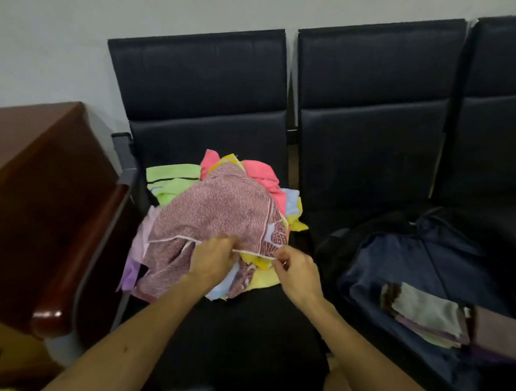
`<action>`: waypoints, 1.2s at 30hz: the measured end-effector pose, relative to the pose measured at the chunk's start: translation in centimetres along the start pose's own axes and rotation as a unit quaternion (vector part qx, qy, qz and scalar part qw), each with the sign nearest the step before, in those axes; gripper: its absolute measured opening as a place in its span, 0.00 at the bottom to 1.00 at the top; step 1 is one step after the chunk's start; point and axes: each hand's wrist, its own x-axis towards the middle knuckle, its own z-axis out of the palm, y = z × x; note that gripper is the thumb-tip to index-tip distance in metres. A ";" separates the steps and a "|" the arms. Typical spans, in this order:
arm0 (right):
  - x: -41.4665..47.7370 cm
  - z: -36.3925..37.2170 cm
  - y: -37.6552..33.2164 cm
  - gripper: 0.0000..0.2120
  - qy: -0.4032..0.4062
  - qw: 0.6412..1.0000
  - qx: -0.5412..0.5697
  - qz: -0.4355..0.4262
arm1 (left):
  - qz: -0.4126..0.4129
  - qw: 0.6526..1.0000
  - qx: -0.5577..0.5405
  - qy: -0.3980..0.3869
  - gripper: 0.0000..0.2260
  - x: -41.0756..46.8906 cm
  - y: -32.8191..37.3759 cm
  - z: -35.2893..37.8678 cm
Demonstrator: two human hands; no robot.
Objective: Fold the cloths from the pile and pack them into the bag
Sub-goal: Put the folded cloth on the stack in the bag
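While both hands pinch the white hem of the pink patterned cloth (219, 211) atop the pile (252, 177), left hand (213, 260) and right hand (298, 273) need to lift, then fold; bag (412, 265) sits right of the fingers.

A plain pale grey wall (80, 18) fills the back. Against it stands a row of dark padded seats (373, 120) joined side by side, each with a tall backrest stitched across in panels and a glossy black seat pad. A grey metal armrest (123, 154) ends the row on the left. Just beside it sits a reddish-brown wooden desk (33, 187) with a rounded, shiny edge. A strip of tan floor (338, 390) shows below. The light is soft and even.
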 end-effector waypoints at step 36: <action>1.0 -1.7 -11.7 0.40 -0.027 0.998 -0.060 0.015 | 0.149 0.921 -0.290 0.214 0.05 -2.6 1.5 -16.6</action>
